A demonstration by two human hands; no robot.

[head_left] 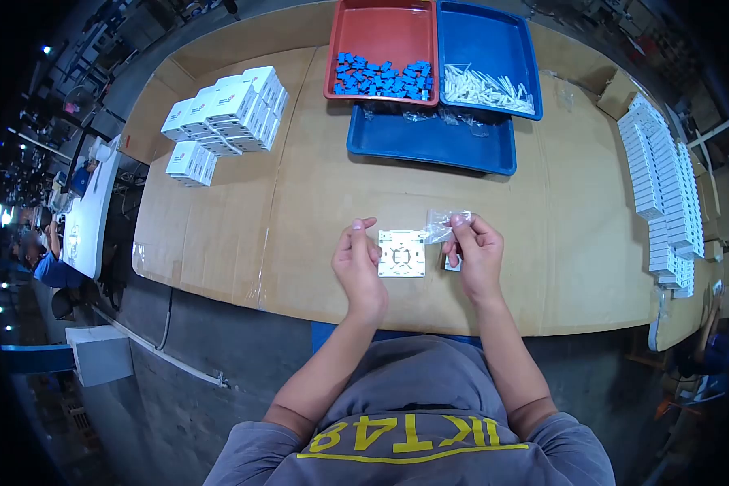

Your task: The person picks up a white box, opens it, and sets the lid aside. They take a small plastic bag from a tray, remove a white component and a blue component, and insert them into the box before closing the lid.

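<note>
My right hand (481, 253) pinches a small clear plastic bag (438, 228) between thumb and fingers. Its contents are too small to make out. Below those fingers lies a small white piece (453, 263) with a dark edge, partly covered by the hand. A white square plate (402, 266) with a round pattern of slots and holes at its middle rests flat on the table between my hands. Beside the plate's left edge is my left hand (356, 263), loosely curled with thumb and index finger apart. Nothing shows in it.
A red tray (385, 28) of blue pieces and a blue tray (486, 40) of white sticks stand at the back, partly over another blue tray (429, 146). White boxes (233, 109) are stacked left; white piles (660, 190) line the cardboard-covered table's (324, 190) right edge.
</note>
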